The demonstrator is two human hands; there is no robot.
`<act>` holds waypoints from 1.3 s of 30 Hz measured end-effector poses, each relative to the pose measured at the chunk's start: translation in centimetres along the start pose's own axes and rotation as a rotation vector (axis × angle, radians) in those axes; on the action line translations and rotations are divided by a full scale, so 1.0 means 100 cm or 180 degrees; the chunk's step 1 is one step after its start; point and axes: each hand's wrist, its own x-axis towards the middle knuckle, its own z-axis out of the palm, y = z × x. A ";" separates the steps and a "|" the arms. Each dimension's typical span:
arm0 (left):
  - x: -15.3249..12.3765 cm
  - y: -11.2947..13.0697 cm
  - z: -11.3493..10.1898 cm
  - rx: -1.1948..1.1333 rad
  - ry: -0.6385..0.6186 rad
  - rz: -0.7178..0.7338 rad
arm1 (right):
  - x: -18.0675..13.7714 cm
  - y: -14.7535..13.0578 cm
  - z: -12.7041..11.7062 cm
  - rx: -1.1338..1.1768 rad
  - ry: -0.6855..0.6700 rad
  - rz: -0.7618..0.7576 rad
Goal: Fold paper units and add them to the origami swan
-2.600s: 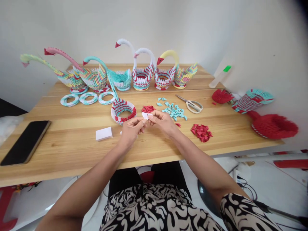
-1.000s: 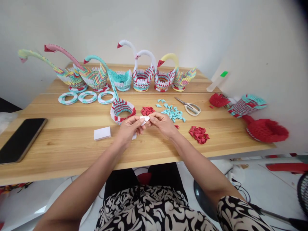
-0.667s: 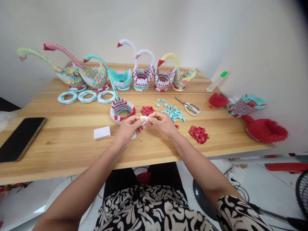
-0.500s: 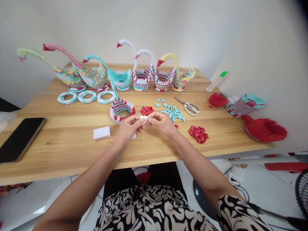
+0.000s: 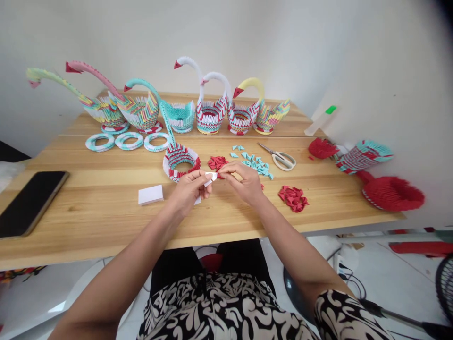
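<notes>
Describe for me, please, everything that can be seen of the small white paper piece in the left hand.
The white paper piece is small, plain and looks folded, with angular edges; part of its outline is hidden. The left hand pinches it at its left side, over the wooden table and nearer the person than the red paper pile. The right hand is at its right end, though whether it touches is unclear.
</notes>
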 end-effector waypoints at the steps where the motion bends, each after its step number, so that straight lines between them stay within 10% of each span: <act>1: 0.000 0.000 0.000 -0.0009 -0.0021 -0.0042 | 0.000 0.000 0.000 -0.0081 -0.0016 -0.0174; 13: 0.002 -0.002 -0.002 0.0245 -0.0115 -0.0204 | 0.001 0.005 -0.004 -0.0588 -0.0507 -0.0740; 24: 0.001 -0.002 -0.003 0.1676 0.0305 0.0588 | 0.001 0.009 -0.003 -0.0737 -0.0716 -0.0538; 39: 0.000 -0.004 -0.004 0.2014 0.0144 0.0988 | 0.002 -0.002 0.003 0.0533 -0.0437 0.0876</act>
